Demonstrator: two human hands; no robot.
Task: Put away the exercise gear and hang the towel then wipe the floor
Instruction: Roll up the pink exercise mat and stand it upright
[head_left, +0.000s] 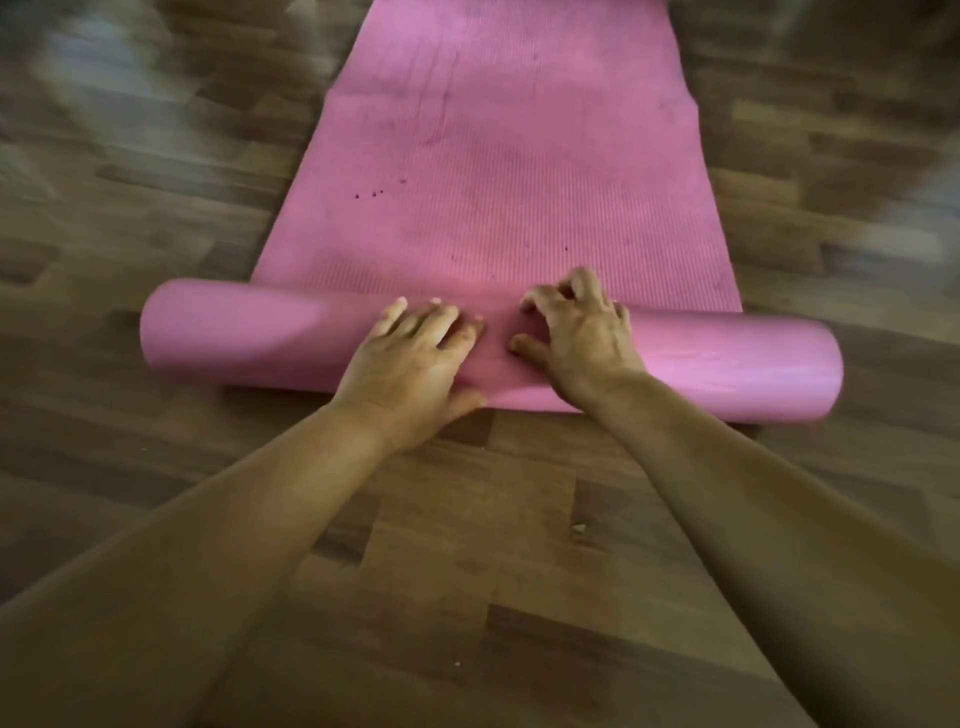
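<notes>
Head view, largest first: wood-pattern floor (467, 545) fills the frame, edges blurred. Pink exercise mat (493, 156) lies flat on it, running away from the person toward the top edge; a few small dark specks on its ribbed surface. Near end of the mat is wound into a roll (234, 332) lying crosswise on the floor, just ahead of the wrists, its ends sticking out past the flat part on both sides.

Step in hand, judged: putting away the exercise gear, mat-rolling stage, early (most of the mat is unrolled; towel and floor wiping not in view). Next move likely calls for pushing the roll forward evenly with both hands so it winds straight, as the ends already look offset.

Both forearms reach forward from the bottom corners, converging at the roll's middle. Left hand (410, 358) lies palm-down on top of the roll, fingers fairly straight and spread, thumb tucked at the near lower edge, pressing not gripping. Right hand (576, 332) sits just beside it, fingers arched and clawed, tips digging into the roll's top, thumb on the near face, holding the roll
</notes>
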